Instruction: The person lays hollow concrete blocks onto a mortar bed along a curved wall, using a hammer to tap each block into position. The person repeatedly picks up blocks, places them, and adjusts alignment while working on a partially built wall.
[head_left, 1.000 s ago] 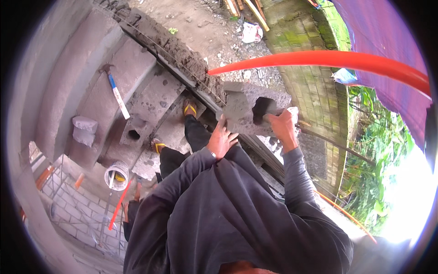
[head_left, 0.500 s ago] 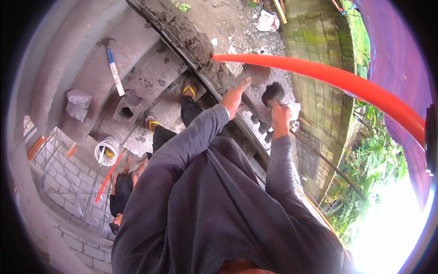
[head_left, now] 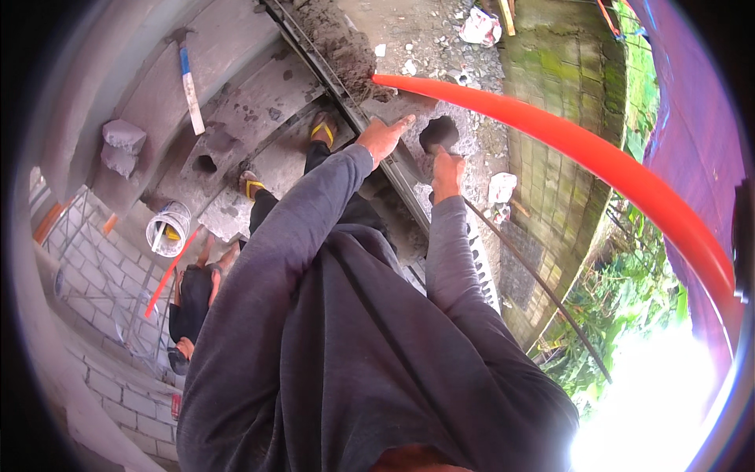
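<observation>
My right hand (head_left: pixel 448 175) is closed round the handle of what looks like a trowel, with a dark, rounded blade (head_left: pixel 439 132). The blade lies over a grey, mortar-smeared surface (head_left: pixel 464 122) just beyond the hand. To its left, my left hand (head_left: pixel 384 138) reaches out with fingers stretched toward the blade, holding nothing. That hand is close to a long dark metal rail (head_left: pixel 334 86), which runs diagonally past it; whether they touch I cannot tell. A heap of wet mortar (head_left: pixel 346 55) lies beyond the left hand.
An orange pole (head_left: pixel 550 126) crosses at upper right. My sandalled feet stand on concrete steps (head_left: pixel 236 134). A hammer (head_left: pixel 189 94), broken block (head_left: pixel 123 147) and white bucket (head_left: pixel 168 230) lie left. Another person (head_left: pixel 191 307) is below. A thin rod (head_left: pixel 543 291) slants beside a mossy block wall (head_left: pixel 550 102).
My right hand and the trowel have moved left, closer to my left hand. My left hand has shifted slightly left and its fingers still point outward. The whole view has shifted a little.
</observation>
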`<state>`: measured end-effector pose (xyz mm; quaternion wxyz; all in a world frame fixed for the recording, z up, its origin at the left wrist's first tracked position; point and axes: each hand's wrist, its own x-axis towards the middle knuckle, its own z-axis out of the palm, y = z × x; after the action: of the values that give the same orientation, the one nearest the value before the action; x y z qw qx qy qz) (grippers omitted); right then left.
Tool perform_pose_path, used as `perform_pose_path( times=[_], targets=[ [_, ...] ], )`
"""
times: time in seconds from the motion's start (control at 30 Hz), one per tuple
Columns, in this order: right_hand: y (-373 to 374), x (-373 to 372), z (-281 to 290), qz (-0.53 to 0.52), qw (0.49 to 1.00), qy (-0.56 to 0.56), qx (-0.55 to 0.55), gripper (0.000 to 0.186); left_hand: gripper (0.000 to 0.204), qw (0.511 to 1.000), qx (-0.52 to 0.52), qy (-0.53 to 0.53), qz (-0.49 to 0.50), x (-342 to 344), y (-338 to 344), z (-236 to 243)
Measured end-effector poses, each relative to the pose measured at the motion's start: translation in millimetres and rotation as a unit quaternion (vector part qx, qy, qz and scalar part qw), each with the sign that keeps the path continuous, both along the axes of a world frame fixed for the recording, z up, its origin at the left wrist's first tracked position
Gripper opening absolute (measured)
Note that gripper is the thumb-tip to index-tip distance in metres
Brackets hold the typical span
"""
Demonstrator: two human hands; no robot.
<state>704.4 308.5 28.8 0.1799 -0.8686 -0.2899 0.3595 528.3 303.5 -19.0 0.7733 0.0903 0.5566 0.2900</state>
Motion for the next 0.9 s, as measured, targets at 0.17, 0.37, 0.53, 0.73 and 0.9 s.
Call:
perform_pose_path(
  times=[0.17, 0.37, 0.53, 0.73, 0.9],
  targets=[
    [-18.0, 3.7, -34.0, -0.035, 0.999, 0.019, 0.018, 0.037, 0.080, 0.997, 0.001, 0.065, -0.038, -1.3, -4.2, -7.3],
    [-32.8, 5.5, -57.1, -0.024, 1.000, 0.007, 0.018, 0.039, 0.088, 0.995, 0.031, 0.082, -0.037, 4.8, -21.1, -47.0],
    [-36.3, 15.1, -63.5, -0.038, 0.999, 0.029, 0.004, 0.036, 0.051, 0.943, 0.126, 0.183, -0.248, 8.5, -13.4, -27.4],
    [-39.6, 13.5, -68.6, -0.067, 0.994, 0.085, -0.002, 0.030, 0.039, 0.837, 0.326, 0.299, -0.322, 18.7, -42.2, -66.2],
    [-42.5, 18.1, -67.6, -0.018, 1.000, 0.003, -0.009, 0.032, 0.039, 0.867, 0.382, 0.316, -0.052, 4.4, -83.8, -52.6]
  ],
)
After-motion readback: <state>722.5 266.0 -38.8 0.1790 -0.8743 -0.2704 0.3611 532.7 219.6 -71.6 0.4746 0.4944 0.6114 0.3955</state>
